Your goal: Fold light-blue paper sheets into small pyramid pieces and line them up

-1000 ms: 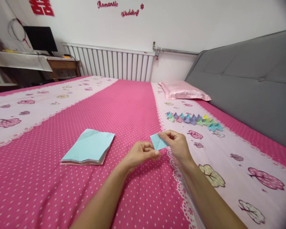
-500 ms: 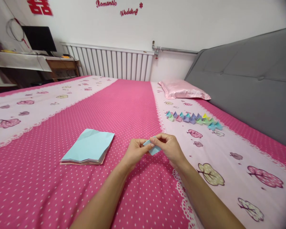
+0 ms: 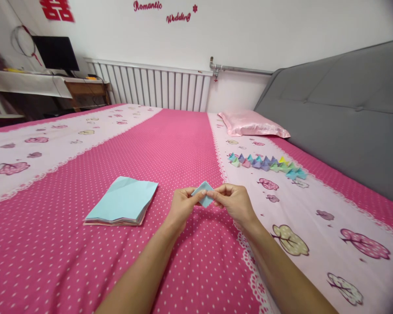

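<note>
A small light-blue folded paper (image 3: 205, 186) is held up between both hands, turned like a diamond with one corner up. My left hand (image 3: 183, 206) pinches its left side, thumb across the front. From the right, my right hand (image 3: 234, 200) grips the other side with thumb and fingers closed on it. The fingers behind the paper are partly hidden. To the left of my hands, a stack of square paper (image 3: 122, 200) with a light-blue sheet on top lies on the bed. Beyond my right hand stand several small folded paper pieces (image 3: 265, 164) in blue, purple, green, pink and yellow.
A pink dotted bedspread (image 3: 180, 144) with pale printed strips lies under everything. A pink pillow (image 3: 253, 123) rests at the far right, against the grey headboard (image 3: 340, 100). Behind the bed are a white radiator (image 3: 150, 85) and a desk with a monitor (image 3: 55, 52).
The folded paper has turned from a slanted position to an upright diamond and moved slightly left. My right thumb has slid lower, toward the left thumb. The stack and the folded pieces stay put.
</note>
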Tool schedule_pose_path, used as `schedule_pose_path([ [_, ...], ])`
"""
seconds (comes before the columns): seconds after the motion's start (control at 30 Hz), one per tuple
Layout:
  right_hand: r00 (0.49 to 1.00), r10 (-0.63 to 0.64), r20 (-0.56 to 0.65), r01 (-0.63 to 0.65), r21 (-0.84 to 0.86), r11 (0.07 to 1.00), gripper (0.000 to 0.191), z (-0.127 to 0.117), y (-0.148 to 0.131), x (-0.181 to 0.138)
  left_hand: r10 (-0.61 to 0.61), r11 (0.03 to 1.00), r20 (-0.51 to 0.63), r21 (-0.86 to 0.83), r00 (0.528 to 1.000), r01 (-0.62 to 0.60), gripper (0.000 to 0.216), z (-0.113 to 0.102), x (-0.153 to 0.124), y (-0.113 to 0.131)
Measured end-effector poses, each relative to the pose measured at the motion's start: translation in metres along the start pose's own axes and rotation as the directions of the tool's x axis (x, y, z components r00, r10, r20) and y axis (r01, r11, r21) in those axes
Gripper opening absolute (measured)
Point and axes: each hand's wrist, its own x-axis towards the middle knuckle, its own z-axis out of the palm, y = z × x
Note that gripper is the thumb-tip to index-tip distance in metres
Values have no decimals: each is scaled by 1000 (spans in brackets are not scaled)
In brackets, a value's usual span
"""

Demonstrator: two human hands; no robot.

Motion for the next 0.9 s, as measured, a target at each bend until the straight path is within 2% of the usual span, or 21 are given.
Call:
schedule_pose_path([
  [0.1,1000,9,17,-9,4,1000,29,-1,-1,1,-25,999,25,-21,999,26,27,-1,0,1],
  [0.33,986,21,165,-26,28,999,29,-9,-1,4,-106,993,61,-49,992,109,28,-6,1,5],
  [0.43,957,-62,282,63,3,998,48,-16,-5,5,-101,993,41,-56,994,103,28,-8,3,6],
  [0.5,914,-139,381,171,-50,984,62,-20,-8,4,-94,992,10,-82,996,94,27,-10,4,5],
  [0.53,889,-173,423,228,-82,970,63,-22,-10,4,-96,991,-6,-96,995,95,26,-10,4,5],
  [0.63,841,-234,488,356,-173,919,49,-24,-12,3,-107,987,-36,-121,994,102,25,-10,4,3],
  [0.9,838,-286,465,442,-270,855,38,-18,-8,1,-97,986,-72,-142,993,86,24,-2,0,2],
])
